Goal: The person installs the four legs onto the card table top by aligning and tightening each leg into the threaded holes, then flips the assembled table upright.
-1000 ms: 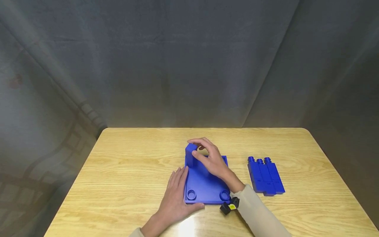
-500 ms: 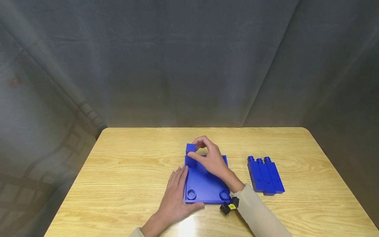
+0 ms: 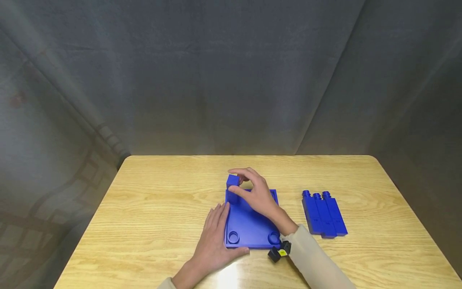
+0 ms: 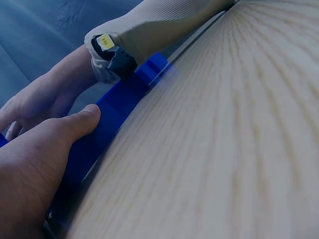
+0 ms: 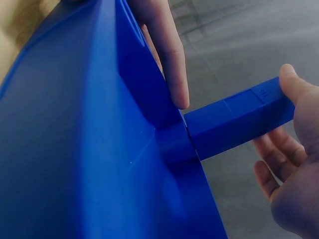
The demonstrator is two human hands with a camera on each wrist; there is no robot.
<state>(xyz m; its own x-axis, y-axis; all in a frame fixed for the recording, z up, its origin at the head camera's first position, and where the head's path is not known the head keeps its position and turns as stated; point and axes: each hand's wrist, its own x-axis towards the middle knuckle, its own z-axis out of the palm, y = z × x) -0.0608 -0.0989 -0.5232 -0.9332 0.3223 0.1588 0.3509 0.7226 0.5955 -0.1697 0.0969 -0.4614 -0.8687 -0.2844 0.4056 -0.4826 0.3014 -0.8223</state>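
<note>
The right hand (image 3: pixel 258 196) holds a blue block (image 3: pixel 232 185) upright at the far left corner of a flat blue base plate (image 3: pixel 249 226). Its grip is closed on the block: in the right wrist view the thumb presses the block's upper end (image 5: pixel 239 117) while the curled fingers (image 5: pixel 271 164) sit behind it, and the block's lower end meets a round socket in the plate's corner (image 5: pixel 172 144).

The left hand (image 3: pixel 213 241) lies flat on the counter (image 3: pixel 151 208) against the plate's left edge, fingers straight along the rim and the thumb resting at the near left corner; its grip is relaxed and holds nothing. The left wrist view shows that thumb (image 4: pixel 82 119) pressed against the plate's side (image 4: pixel 117 107).

Two round sockets show at the plate's near corners. Three more blue blocks (image 3: pixel 324 216) lie side by side on the counter, well to the right of the plate.
</note>
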